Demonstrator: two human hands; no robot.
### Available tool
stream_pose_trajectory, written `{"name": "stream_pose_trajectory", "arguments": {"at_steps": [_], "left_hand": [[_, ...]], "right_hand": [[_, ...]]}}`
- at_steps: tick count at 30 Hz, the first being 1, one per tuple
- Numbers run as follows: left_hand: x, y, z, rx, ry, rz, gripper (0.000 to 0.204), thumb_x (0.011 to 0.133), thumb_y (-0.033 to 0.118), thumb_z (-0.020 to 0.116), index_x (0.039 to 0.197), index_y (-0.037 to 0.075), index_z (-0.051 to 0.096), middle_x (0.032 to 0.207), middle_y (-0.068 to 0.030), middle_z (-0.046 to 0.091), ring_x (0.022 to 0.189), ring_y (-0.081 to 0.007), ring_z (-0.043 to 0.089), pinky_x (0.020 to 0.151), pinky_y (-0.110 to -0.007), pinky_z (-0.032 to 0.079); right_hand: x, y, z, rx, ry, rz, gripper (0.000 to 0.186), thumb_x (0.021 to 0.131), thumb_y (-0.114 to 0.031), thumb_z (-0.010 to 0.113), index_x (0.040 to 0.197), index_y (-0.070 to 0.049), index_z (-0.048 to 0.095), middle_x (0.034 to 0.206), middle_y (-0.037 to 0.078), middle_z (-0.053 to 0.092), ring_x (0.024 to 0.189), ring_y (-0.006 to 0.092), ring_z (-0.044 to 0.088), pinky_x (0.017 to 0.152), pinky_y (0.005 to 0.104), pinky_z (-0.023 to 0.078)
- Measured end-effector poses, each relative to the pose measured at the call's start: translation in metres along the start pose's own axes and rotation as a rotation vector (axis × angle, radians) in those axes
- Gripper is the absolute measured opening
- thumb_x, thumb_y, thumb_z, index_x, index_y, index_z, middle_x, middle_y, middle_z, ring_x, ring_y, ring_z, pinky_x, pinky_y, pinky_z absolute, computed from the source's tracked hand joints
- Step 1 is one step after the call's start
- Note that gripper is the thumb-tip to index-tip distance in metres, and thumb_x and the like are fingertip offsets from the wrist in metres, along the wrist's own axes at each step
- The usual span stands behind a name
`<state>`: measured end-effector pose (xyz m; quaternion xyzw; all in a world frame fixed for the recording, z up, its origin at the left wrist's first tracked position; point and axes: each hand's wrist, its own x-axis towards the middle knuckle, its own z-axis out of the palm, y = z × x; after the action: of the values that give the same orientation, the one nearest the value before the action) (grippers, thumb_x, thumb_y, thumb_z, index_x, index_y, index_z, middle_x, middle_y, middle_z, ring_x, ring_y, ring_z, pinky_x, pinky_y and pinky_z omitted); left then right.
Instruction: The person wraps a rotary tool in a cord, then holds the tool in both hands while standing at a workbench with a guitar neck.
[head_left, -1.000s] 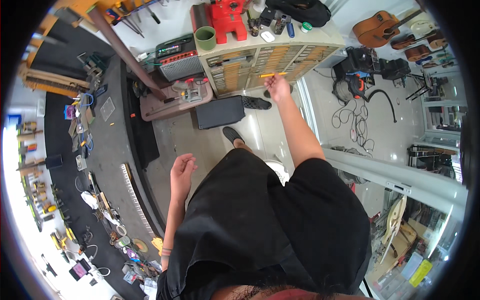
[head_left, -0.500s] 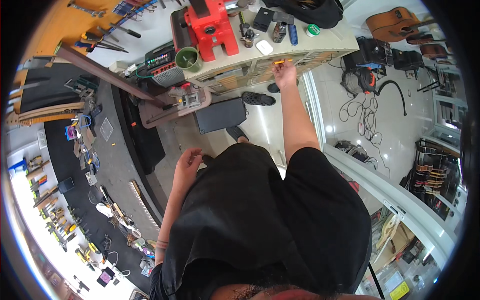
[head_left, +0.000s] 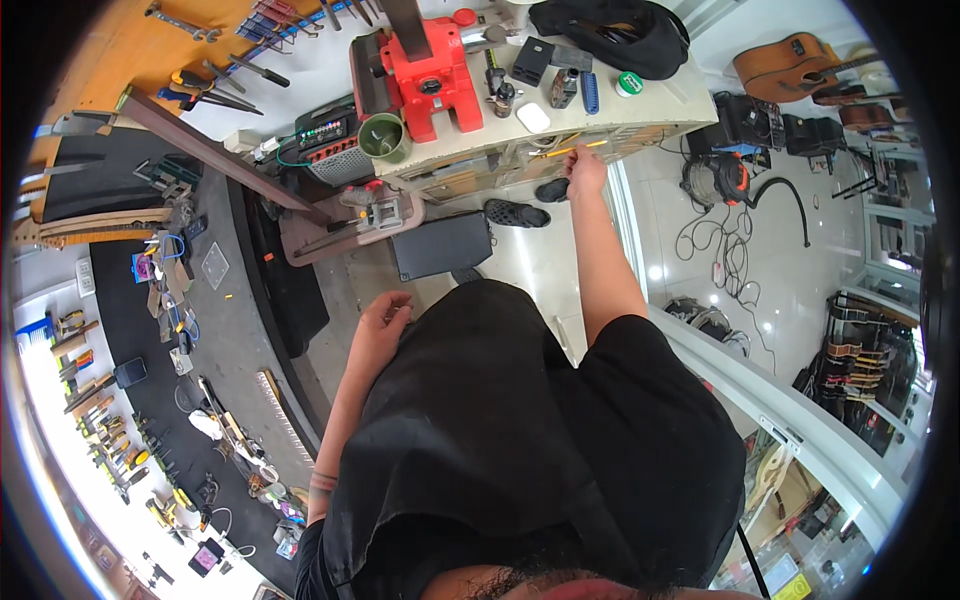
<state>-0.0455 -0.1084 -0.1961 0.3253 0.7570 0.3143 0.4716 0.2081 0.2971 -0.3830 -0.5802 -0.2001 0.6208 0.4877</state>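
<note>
One yellow pencil (head_left: pixel 592 146) shows in the head view, pinched between the fingertips of your right hand (head_left: pixel 586 173). It lies crosswise before the beige drawer cabinet (head_left: pixel 452 186), near the front edge of its worktop (head_left: pixel 655 108); whether it touches a drawer is too small to tell. Your left hand (head_left: pixel 383 325) hangs beside your black apron (head_left: pixel 460 400), fingers loosely curled, with nothing visible in it. A light grip should suffice, both pencil ends clear of the cabinet. Mind your right elbow beside the white door frame (head_left: pixel 840 475).
</note>
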Motion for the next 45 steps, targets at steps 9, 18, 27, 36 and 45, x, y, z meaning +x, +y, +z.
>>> {"name": "stream_pose_trajectory", "arguments": {"at_steps": [9, 18, 27, 36, 45], "left_hand": [[-0.011, -0.013, 0.0, -0.099, 0.132, 0.027, 0.028, 0.103, 0.016, 0.067, 0.126, 0.0, 0.068, 0.118, -0.014, 0.074, 0.105, -0.0256, 0.073, 0.092, -0.037, 0.057], [-0.047, -0.05, -0.005, -0.036, 0.316, 0.179, 0.024, 0.102, 0.018, 0.062, 0.119, 0.004, 0.071, 0.118, -0.0161, 0.071, 0.113, -0.0362, 0.068, 0.099, -0.046, 0.054], [-0.177, -0.144, -0.016, -0.097, 0.675, -0.128, 0.027, 0.1, 0.02, 0.062, 0.12, 0.007, 0.073, 0.119, -0.0168, 0.072, 0.112, -0.0377, 0.07, 0.098, -0.048, 0.055], [-0.441, -0.347, -0.039, -0.092, 1.139, -0.716, 0.031, 0.098, 0.02, 0.063, 0.126, 0.008, 0.072, 0.126, -0.0152, 0.072, 0.12, -0.0374, 0.068, 0.103, -0.049, 0.054], [-0.739, -0.587, -0.017, -0.281, 1.896, -1.326, 0.024, 0.094, 0.015, 0.062, 0.112, 0.006, 0.076, 0.112, -0.0229, 0.074, 0.108, -0.0427, 0.071, 0.096, -0.052, 0.057]], "right_hand": [[0.009, 0.027, 0.019, -0.309, 0.065, 0.09, 0.009, 0.104, -0.01, 0.053, 0.108, -0.008, 0.06, 0.084, 0.009, 0.061, 0.062, 0.0198, 0.058, 0.05, 0.0376, 0.047], [0.045, 0.038, -0.024, -0.449, -0.49, 0.016, 0.051, 0.108, -0.025, 0.056, 0.157, -0.018, 0.045, 0.125, 0.009, 0.064, 0.106, 0.0249, 0.061, 0.096, 0.0469, 0.052], [-0.113, 0.183, 0.029, -2.098, -1.425, 0.478, 0.043, 0.106, -0.008, 0.041, 0.146, -0.006, 0.055, 0.088, 0.008, 0.065, 0.062, 0.0164, 0.056, 0.054, 0.0316, 0.047], [-0.414, 0.344, 0.152, -1.623, -1.794, 0.14, 0.035, 0.101, -0.003, 0.049, 0.135, -0.004, 0.061, 0.097, 0.007, 0.072, 0.07, 0.0152, 0.065, 0.065, 0.0293, 0.053], [-0.569, 0.399, 0.087, -1.941, -2.056, 0.063, 0.035, 0.103, -0.002, 0.048, 0.135, 0.0, 0.061, 0.096, 0.007, 0.073, 0.078, 0.0151, 0.069, 0.071, 0.0301, 0.055]]}}
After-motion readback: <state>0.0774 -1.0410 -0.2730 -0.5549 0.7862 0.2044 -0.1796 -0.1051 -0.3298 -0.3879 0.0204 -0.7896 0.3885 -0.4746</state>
